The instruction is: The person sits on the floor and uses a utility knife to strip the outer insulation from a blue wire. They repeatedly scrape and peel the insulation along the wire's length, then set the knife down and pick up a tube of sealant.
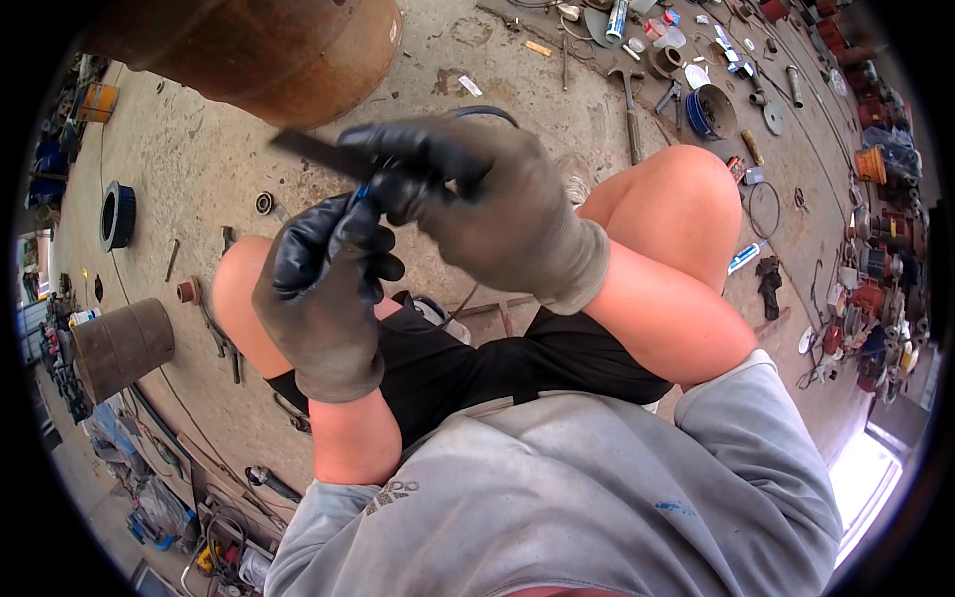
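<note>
Both my hands are raised together above my knees, in grey work gloves with black-coated fingers. My right hand is closed on a dark, flat, blade-like strip that points out to the left; motion blurs it, so its exact kind is unclear. My left hand, just below, pinches a thin blue piece that looks like a wire end. Most of that piece is hidden between the fingers of both hands. A dark blue cable curves out behind my right hand; whether it joins the blue piece cannot be seen.
A large rusty drum stands ahead on the concrete floor. A hammer, a blue-sided round container and scattered tools lie at the right. To the left are a dark blue ring and a smaller rusty drum.
</note>
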### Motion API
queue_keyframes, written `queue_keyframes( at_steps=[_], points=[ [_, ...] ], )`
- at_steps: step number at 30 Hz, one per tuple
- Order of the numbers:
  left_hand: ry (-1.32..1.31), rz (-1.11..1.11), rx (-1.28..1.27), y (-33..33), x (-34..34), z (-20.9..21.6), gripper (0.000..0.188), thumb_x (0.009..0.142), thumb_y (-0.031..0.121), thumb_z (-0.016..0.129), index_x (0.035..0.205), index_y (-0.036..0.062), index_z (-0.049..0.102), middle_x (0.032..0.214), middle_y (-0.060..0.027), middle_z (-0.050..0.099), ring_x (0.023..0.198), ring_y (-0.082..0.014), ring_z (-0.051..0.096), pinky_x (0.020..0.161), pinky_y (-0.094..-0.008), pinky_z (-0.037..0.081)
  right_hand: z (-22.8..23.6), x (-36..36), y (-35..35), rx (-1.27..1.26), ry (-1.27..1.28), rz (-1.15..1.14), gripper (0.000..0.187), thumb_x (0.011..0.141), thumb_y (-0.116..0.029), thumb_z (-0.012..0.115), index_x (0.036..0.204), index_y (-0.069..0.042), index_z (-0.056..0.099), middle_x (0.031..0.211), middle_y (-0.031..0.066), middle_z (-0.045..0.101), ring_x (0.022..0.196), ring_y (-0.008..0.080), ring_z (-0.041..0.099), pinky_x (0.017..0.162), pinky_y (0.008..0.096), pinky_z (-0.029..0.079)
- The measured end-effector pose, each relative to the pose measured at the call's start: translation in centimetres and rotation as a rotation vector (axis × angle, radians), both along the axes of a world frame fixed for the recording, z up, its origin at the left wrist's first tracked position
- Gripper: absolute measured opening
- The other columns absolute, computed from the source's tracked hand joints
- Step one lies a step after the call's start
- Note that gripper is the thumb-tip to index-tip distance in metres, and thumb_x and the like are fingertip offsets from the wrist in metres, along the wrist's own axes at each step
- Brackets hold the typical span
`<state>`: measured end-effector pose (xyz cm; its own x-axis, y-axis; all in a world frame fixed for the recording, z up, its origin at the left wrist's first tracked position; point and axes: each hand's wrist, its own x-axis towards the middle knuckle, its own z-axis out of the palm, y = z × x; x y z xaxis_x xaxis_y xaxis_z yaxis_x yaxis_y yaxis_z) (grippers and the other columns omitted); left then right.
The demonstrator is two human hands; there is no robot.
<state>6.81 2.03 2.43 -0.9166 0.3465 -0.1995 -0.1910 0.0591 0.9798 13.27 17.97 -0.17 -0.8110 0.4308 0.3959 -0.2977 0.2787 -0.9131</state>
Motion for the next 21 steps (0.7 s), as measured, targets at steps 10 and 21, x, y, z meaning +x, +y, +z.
queue_keyframes(
  at_steps=[10,21],
  points=[
    [-0.203,-0.063,0.09,-0.6,-1.4,-0.2,0.021,0.101,0.006,0.07,0.116,-0.0095,0.072,0.08,-0.0171,0.075,0.054,-0.0168,0.068,0.045,-0.0213,0.043,1.0,-0.4,0.7,-0.551,0.125,0.049,0.034,0.106,-0.015,0.07,0.134,0.004,0.067,0.107,0.0103,0.078,0.098,0.0129,0.074,0.087,0.0296,0.059],
    [-0.205,-0.151,0.011,0.1,0.3,1.0,0.027,0.105,0.009,0.068,0.124,-0.01,0.071,0.092,-0.0172,0.079,0.061,-0.0155,0.071,0.052,-0.0215,0.049,2.3,-0.4,2.1,-0.525,0.097,-0.063,0.029,0.105,-0.013,0.071,0.129,0.003,0.071,0.098,0.008,0.079,0.092,0.0127,0.075,0.084,0.0286,0.059]
  ],
)
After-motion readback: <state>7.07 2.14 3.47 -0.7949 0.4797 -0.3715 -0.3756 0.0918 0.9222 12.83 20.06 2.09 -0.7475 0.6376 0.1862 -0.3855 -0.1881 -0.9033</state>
